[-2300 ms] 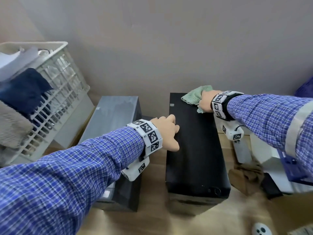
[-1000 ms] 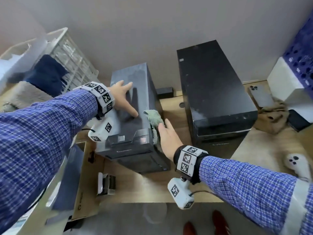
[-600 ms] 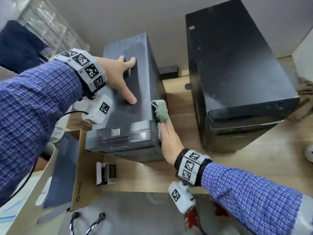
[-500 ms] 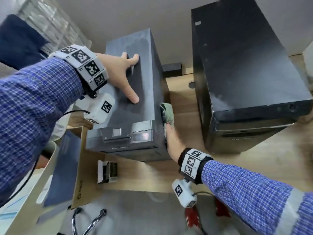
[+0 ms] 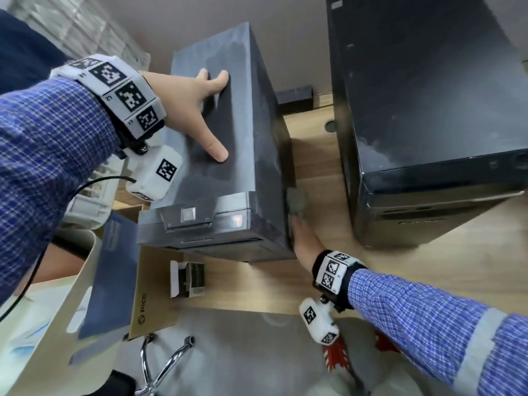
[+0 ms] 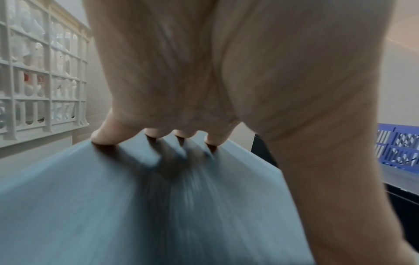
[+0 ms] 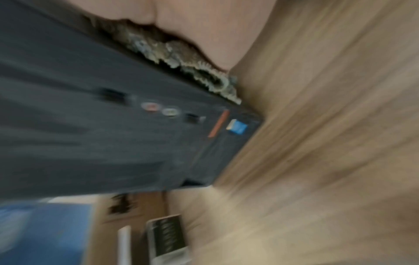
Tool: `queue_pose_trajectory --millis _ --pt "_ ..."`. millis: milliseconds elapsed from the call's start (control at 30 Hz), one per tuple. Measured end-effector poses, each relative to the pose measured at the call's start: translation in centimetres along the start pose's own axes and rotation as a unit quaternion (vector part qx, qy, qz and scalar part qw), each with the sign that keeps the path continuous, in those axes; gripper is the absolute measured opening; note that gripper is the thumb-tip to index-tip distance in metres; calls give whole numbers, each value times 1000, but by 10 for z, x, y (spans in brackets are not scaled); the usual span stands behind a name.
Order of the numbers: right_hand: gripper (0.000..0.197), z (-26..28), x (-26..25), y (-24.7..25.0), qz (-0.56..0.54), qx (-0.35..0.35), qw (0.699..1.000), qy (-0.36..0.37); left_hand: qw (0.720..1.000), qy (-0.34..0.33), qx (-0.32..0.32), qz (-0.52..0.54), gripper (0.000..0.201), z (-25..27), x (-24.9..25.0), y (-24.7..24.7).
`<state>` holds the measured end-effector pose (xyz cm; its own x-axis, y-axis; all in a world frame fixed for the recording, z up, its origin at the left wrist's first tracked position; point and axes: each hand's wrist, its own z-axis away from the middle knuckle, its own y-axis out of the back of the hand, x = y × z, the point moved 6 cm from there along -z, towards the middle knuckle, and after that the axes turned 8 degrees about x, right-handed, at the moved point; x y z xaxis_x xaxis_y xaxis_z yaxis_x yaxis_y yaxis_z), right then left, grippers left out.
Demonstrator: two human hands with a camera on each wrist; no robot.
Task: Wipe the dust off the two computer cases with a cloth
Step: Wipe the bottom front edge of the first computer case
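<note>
The grey computer case (image 5: 228, 132) stands on the wooden desk (image 5: 314, 155), left of the taller black case (image 5: 414, 95). My left hand (image 5: 200, 110) lies flat on the grey case's top, fingers spread and thumb out; the left wrist view shows its fingertips (image 6: 104, 138) pressing the top panel (image 6: 158, 206). My right hand (image 5: 303, 235) presses the greenish cloth (image 5: 297, 201) with straight fingers against the grey case's right side, low and near the front corner. In the blurred right wrist view the cloth (image 7: 181, 59) sits between my palm (image 7: 204, 26) and the case (image 7: 113, 134).
A small open box (image 5: 188, 278) lies on the desk in front of the grey case. A cardboard box (image 5: 143, 295) with a blue folder (image 5: 114, 270) hangs off the desk's left edge. A white crate (image 6: 40, 80) stands at the left, a blue crate (image 6: 399, 147) at the far right.
My right hand left the black case's top, came to the grey case's upper right edge and slid the cloth down its side toward the desk. My left hand moved onto the grey case's top.
</note>
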<state>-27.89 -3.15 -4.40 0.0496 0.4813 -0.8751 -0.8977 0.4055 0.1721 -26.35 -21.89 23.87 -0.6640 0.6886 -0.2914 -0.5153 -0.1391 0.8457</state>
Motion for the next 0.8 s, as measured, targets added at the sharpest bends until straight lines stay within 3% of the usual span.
queue_pose_trajectory --millis 100,167,300,433,500,600,733,800 --pt "38 44 -51 6 -30 16 989 147 1000 2 2 10 169 1 1 1" --pt "46 61 -64 7 -47 26 984 171 1000 7 4 13 169 2 1 1" --pt "43 58 -51 8 -74 -7 989 128 999 13 15 30 160 2 -1 -1" --pt "51 39 17 -3 -11 -60 998 -28 999 14 14 34 166 1 -1 -2" --pt "50 35 43 -6 -48 -27 995 -85 999 14 11 32 169 0 -2 -3" --pt "36 27 54 -10 -50 10 995 -89 999 14 13 39 167 -1 -3 -2" --pt "61 43 2 -7 -110 -4 994 2 998 17 25 45 155 -2 -4 -2" --pt "51 66 -52 5 -152 13 983 106 999 17 25 45 155 -1 -5 -2"
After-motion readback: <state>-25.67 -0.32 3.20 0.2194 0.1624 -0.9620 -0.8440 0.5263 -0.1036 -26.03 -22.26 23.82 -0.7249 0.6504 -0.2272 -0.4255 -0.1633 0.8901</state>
